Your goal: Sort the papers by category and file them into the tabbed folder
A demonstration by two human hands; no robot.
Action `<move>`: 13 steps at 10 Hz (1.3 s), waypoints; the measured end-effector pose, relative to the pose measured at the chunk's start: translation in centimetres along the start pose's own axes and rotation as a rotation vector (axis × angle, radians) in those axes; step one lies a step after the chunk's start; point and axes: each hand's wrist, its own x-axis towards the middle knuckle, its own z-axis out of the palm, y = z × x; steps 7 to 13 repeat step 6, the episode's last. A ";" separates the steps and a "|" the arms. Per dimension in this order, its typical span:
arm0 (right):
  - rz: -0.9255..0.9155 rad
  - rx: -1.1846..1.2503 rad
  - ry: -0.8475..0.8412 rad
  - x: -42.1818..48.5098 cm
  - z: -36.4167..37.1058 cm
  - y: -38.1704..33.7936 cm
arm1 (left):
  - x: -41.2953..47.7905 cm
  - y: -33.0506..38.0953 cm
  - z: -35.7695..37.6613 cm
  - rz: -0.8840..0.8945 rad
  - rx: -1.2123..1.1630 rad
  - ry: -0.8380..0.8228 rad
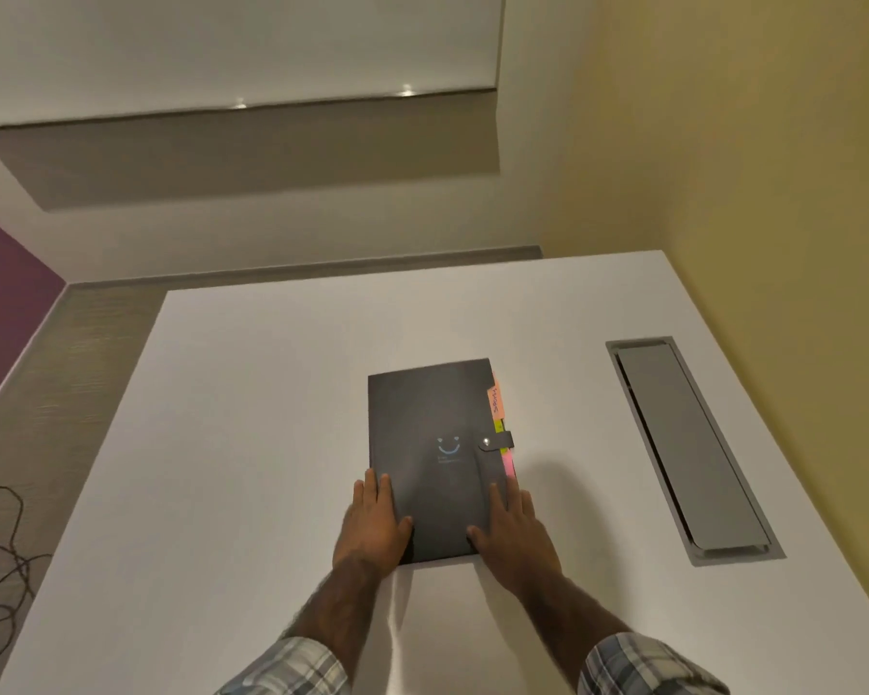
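Note:
A dark grey tabbed folder [430, 443] lies closed flat on the white table [252, 418]. It bears a light blue smiley, and a strap with a snap button [495, 441] fastens it on the right side. Orange, yellow and pink tabs [497, 398] stick out along its right edge. My left hand [372, 524] rests flat on the folder's near left corner, fingers straight. At the near right corner lies my right hand [515, 534], also flat, its thumb on the cover. No loose papers are in view.
A long grey cable hatch [688, 448] is set into the table at the right, near a yellow wall. The table's left edge drops to a floor where a tangled dark cord [1, 559] lies. A purple wall panel is at far left.

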 end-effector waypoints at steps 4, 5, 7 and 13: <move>0.020 -0.045 0.072 -1.9 -0.3 -1.1 | -1.7 -1.6 -0.1 0.091 0.014 -0.042; 0.036 -0.090 0.179 -2.1 -3.0 -2.7 | -1.7 -1.2 -3.1 0.129 0.105 0.044; -0.003 -0.127 0.276 -2.1 -7.3 -5.3 | -1.4 0.0 -8.6 0.140 0.128 0.125; -0.003 -0.127 0.276 -2.1 -7.3 -5.3 | -1.4 0.0 -8.6 0.140 0.128 0.125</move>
